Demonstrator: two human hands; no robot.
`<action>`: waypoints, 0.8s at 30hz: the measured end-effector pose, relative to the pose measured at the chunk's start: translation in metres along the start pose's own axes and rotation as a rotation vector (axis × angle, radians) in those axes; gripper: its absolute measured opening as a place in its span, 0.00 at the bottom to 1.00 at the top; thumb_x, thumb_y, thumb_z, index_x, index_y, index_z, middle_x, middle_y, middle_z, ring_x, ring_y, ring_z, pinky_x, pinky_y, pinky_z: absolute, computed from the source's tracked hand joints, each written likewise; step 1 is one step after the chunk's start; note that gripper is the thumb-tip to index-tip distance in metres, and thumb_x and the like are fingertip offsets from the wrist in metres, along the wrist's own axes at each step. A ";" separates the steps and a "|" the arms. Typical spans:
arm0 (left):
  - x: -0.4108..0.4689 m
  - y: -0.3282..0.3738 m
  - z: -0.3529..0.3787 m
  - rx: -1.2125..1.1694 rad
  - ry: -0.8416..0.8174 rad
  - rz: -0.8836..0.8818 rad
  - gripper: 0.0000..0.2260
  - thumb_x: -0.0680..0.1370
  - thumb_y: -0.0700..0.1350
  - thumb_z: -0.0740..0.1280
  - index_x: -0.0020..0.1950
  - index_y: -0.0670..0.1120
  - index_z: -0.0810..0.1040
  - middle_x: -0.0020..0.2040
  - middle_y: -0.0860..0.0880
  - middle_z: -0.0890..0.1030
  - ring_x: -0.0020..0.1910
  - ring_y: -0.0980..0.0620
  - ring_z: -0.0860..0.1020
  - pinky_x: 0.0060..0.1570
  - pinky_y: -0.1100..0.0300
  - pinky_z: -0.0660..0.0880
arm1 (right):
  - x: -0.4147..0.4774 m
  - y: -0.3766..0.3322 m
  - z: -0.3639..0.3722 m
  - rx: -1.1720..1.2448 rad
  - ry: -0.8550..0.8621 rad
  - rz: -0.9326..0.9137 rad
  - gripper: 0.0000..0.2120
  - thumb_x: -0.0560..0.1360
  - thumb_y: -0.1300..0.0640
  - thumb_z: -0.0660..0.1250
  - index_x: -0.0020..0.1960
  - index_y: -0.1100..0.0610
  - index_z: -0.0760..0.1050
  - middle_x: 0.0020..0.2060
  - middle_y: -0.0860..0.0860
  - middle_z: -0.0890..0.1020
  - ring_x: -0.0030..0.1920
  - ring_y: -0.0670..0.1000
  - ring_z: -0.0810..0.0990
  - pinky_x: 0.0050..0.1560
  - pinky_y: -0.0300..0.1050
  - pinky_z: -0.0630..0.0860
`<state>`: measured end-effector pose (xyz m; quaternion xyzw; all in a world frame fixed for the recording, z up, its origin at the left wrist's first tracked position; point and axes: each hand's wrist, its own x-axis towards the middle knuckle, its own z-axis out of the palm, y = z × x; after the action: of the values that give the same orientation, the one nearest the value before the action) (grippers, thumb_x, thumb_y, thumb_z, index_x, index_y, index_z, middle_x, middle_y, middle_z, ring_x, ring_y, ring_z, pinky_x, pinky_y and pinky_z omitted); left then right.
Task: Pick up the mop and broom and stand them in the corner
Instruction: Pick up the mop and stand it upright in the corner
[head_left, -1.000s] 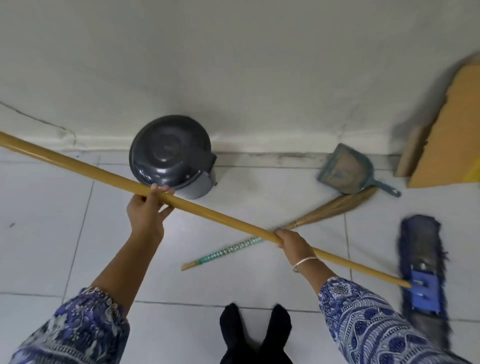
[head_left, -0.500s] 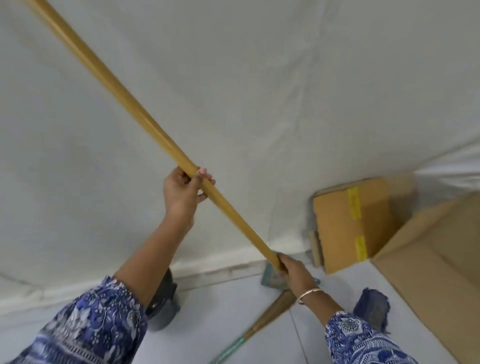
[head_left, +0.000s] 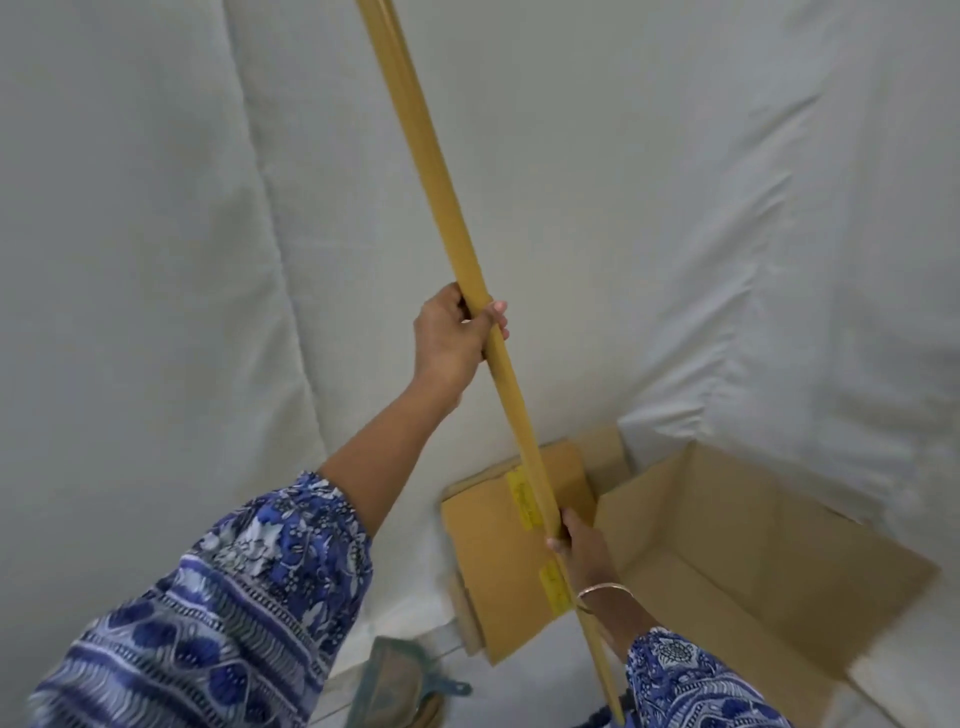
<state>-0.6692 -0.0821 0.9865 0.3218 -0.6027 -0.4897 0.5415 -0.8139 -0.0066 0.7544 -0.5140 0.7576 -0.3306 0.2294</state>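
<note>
The mop's long yellow wooden handle (head_left: 441, 208) rises steeply from the bottom right to the top middle of the view. My left hand (head_left: 457, 332) grips it halfway up. My right hand (head_left: 576, 545), with a bangle on the wrist, grips it lower down. The mop's blue head is hidden below my right sleeve. Only the straw bristle end of the broom (head_left: 423, 714) shows at the bottom edge, lying on the floor.
A white cloth-covered wall fills most of the view. A flat cardboard piece (head_left: 498, 561) leans against it, and an open cardboard box (head_left: 753, 561) stands to its right. A teal dustpan (head_left: 389, 680) lies on the floor by the wall.
I have swung the mop handle from nearly level to nearly upright, and my view has lifted and turned right toward the cardboard boxes. The dark bin has left the view.
</note>
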 end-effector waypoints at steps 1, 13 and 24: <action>0.004 0.002 0.030 0.013 -0.022 0.006 0.02 0.75 0.39 0.66 0.44 0.43 0.73 0.41 0.42 0.79 0.36 0.47 0.79 0.40 0.55 0.80 | 0.005 0.013 -0.019 -0.003 0.031 0.004 0.15 0.74 0.65 0.63 0.60 0.63 0.69 0.46 0.62 0.82 0.47 0.59 0.79 0.46 0.50 0.75; 0.102 -0.044 0.254 0.118 -0.074 0.057 0.08 0.75 0.40 0.66 0.51 0.38 0.75 0.39 0.46 0.80 0.38 0.46 0.81 0.44 0.53 0.81 | 0.132 0.142 -0.141 0.087 0.103 -0.005 0.13 0.74 0.62 0.63 0.59 0.63 0.71 0.45 0.55 0.81 0.47 0.54 0.79 0.44 0.43 0.78; 0.211 -0.092 0.388 0.195 -0.049 0.051 0.06 0.74 0.40 0.67 0.49 0.40 0.73 0.46 0.39 0.80 0.42 0.45 0.80 0.50 0.46 0.81 | 0.284 0.213 -0.211 0.186 0.046 -0.006 0.08 0.74 0.66 0.62 0.53 0.63 0.71 0.40 0.53 0.77 0.43 0.52 0.76 0.43 0.44 0.71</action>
<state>-1.1013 -0.2109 0.9971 0.3456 -0.6686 -0.4224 0.5051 -1.1968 -0.1613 0.7376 -0.4849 0.7271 -0.4121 0.2578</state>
